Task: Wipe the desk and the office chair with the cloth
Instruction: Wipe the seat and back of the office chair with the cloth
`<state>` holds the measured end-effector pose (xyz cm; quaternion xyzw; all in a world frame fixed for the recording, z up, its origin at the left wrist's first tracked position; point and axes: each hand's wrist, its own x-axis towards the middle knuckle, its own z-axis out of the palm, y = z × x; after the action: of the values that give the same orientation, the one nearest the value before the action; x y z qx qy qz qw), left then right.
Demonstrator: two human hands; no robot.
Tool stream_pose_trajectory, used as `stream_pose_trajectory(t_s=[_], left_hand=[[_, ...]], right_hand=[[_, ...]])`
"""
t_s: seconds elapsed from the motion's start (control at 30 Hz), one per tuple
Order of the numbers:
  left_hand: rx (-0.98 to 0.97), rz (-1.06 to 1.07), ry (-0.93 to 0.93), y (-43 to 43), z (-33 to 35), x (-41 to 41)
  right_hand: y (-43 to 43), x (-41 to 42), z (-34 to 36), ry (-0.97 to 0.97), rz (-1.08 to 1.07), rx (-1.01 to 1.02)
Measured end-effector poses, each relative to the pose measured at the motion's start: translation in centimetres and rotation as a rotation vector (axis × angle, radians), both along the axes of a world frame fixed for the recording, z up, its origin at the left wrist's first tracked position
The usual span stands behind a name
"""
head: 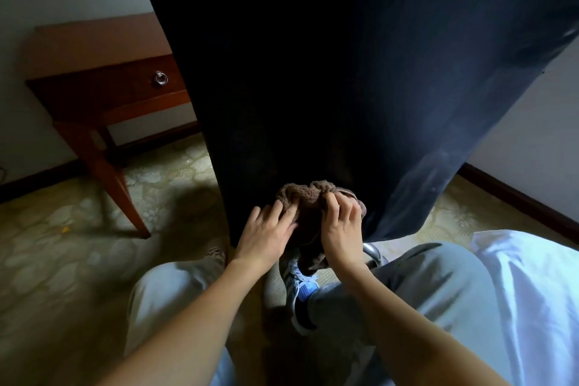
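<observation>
The dark office chair back (329,72) fills the middle of the view, close in front of me. A brown fluffy cloth (308,196) is bunched against its lower edge. My right hand (341,229) grips the cloth with curled fingers. My left hand (266,232) lies beside it with fairly straight fingers, the fingertips touching the cloth's left side. The wooden desk (94,50) with a ring-pull drawer (160,78) stands at the left against the wall.
My knees in light trousers (438,285) are bent low, with a blue shoe (302,285) between them. A chrome part of the chair base (371,251) shows under the chair back. Patterned floor (62,244) spreads around; a white wall with a dark skirting board (513,194) runs at the right.
</observation>
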<state>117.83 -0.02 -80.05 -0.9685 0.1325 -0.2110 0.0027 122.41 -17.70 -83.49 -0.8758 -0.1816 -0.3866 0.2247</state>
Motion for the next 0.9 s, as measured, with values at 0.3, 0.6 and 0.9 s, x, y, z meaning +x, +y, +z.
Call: stream_pose_trajectory(t_s=[0.3, 0.6, 0.9], left_hand=[[-0.105, 0.1, 0.308, -1.0, -1.3, -0.9], [-0.071, 0.148, 0.431, -1.4, -2.7, -0.9], [-0.093, 0.197, 0.498, -1.8, -4.2, -1.3]], right_hand=[[-0.3, -1.0, -1.7, 0.142, -0.045, -0.084], [0.6, -2.2, -2.7, 0.353, -0.032, -0.063], [1.2, -3.4, -3.6, 0.579, -0.035, -0.081]])
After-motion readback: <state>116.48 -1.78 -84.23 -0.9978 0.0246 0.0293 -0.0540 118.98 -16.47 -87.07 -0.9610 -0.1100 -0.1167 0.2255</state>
